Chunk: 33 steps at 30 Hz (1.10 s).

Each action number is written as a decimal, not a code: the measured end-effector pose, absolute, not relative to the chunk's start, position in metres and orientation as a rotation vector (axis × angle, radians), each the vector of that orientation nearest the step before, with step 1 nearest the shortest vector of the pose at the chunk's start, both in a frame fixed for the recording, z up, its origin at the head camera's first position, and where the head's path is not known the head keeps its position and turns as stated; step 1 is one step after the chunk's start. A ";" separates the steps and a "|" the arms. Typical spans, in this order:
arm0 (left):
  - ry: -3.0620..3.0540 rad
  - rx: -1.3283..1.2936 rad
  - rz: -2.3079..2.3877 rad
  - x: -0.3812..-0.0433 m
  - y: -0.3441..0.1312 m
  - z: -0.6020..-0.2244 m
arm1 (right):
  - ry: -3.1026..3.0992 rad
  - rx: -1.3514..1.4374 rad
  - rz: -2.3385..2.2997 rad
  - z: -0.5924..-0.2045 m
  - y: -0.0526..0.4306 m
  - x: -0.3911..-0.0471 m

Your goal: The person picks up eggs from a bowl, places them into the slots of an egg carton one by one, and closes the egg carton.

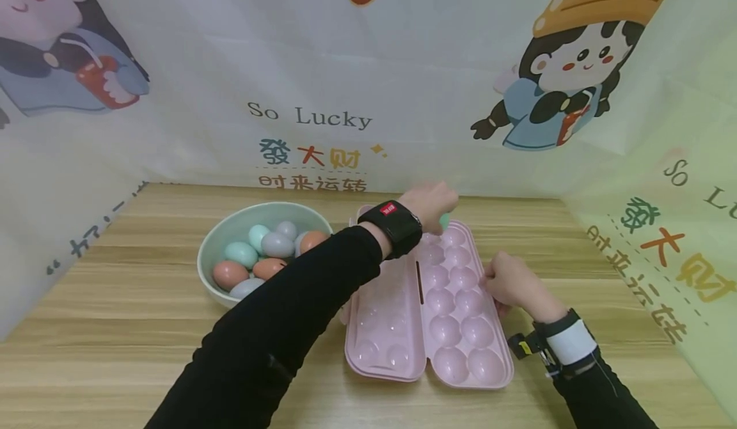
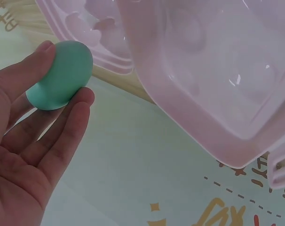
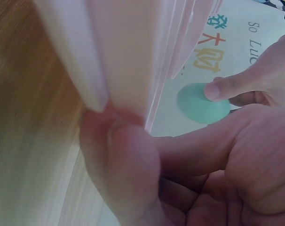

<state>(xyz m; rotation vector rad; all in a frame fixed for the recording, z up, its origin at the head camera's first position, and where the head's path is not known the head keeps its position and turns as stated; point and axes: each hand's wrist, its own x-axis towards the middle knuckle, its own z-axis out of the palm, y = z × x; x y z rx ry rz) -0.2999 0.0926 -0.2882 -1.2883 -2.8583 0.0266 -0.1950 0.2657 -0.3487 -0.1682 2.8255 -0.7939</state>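
My left hand is over the far end of a pink plastic egg carton. It holds a mint-green egg between thumb and fingertips, as the left wrist view shows. In the head view the hand hides most of that egg. The carton lies unfolded, with its lid half to the left and its cupped half to the right. At the right side, my right hand pinches the carton's edge between thumb and finger, seen close up in the right wrist view.
A pale green bowl stands left of the carton, holding several green, grey and brown eggs; my left sleeve covers part of it. Beneath everything is a wood-grain table. A printed cloth hangs behind and at the sides.
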 end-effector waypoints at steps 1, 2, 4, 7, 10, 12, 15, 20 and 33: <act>-2.857 -1.285 0.034 -0.301 0.093 -0.290 | 2.829 -0.168 -0.793 -0.349 0.266 -0.195; -2.855 -1.280 0.047 -0.301 0.094 -0.291 | 2.831 -0.168 -0.791 -0.349 0.266 -0.195; -2.848 -1.275 0.082 -0.303 0.095 -0.293 | 2.835 -0.167 -0.790 -0.349 0.266 -0.194; -2.840 -1.266 0.129 -0.305 0.097 -0.299 | 2.839 -0.156 -0.784 -0.348 0.265 -0.194; -2.839 -1.270 0.136 -0.308 0.099 -0.306 | 2.839 -0.150 -0.783 -0.349 0.265 -0.194; -2.840 -1.278 0.131 -0.310 0.100 -0.311 | 2.842 -0.145 -0.778 -0.349 0.265 -0.194; -2.845 -1.286 0.121 -0.312 0.102 -0.315 | 2.844 -0.138 -0.770 -0.350 0.265 -0.194; -2.869 -1.272 0.121 -0.310 0.106 -0.320 | 2.848 -0.136 -0.771 -0.350 0.265 -0.193; -2.753 -1.182 0.257 -0.313 0.113 -0.329 | 2.852 -0.135 -0.771 -0.349 0.265 -0.192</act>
